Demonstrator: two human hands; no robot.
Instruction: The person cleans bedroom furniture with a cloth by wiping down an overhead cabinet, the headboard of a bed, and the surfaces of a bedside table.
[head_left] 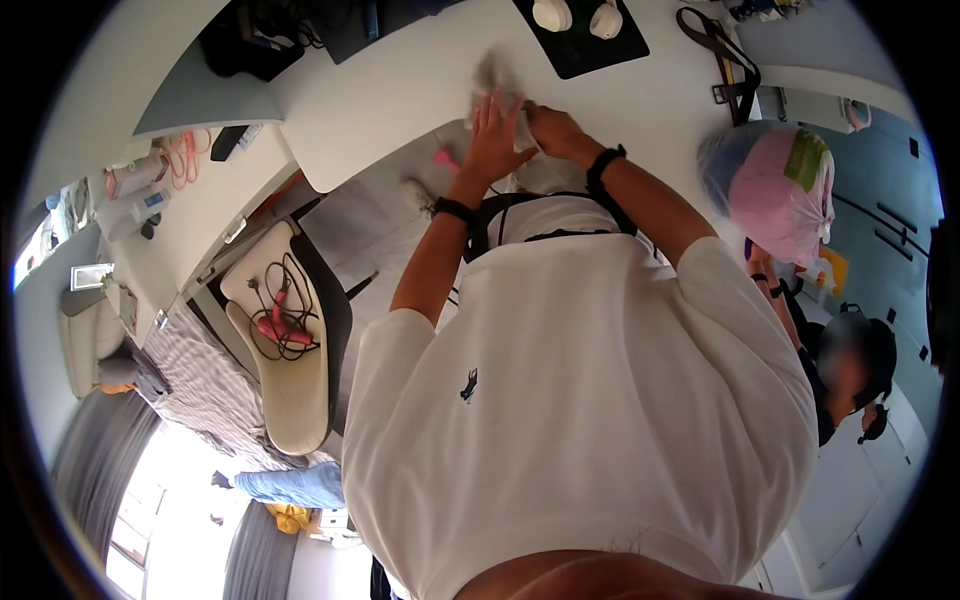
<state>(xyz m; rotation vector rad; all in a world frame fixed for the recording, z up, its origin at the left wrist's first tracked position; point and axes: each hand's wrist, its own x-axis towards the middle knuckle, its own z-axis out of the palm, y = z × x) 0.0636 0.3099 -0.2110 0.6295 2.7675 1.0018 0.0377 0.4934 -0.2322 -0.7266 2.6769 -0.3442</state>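
My left hand (492, 145) is over the front edge of the white desk (400, 75), its fingers stretched out and the thumb apart. Just beyond its fingertips is a blurred grey-brown thing (492, 72), too smeared to name. Close beside it on the right, my right hand (558, 132) has its fingers curled closed. Whatever it grips, if anything, is hidden. Each wrist wears a black band.
White headphones (578, 15) lie on a black mat. At right are a belt (735, 85) and a stuffed plastic bag (780, 190). Another person (850, 360) is behind it. A chair (285, 400) at left bears a red hair dryer (285, 330) and its cord.
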